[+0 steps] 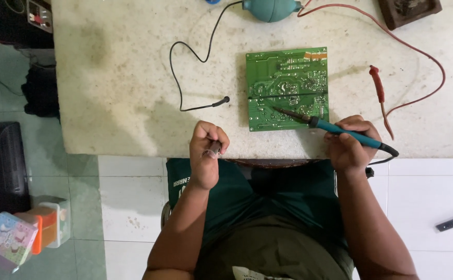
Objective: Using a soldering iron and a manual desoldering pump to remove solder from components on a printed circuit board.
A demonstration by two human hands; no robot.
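Observation:
A green circuit board (287, 88) lies solder side up on a worn white table (133, 78). My right hand (348, 148) grips a teal-handled soldering iron (340, 132), whose dark tip rests on the board's lower middle. My left hand (208, 153) is closed around a small silvery object, perhaps a bit of solder, at the table's near edge, left of the board.
A black probe lead (195, 78) curls left of the board; a red probe with its lead (379, 91) lies to the right. A teal rubber blower (270, 9) and a brown tray (409, 10) sit at the far edge. A colourful box (14, 238) stands on the floor.

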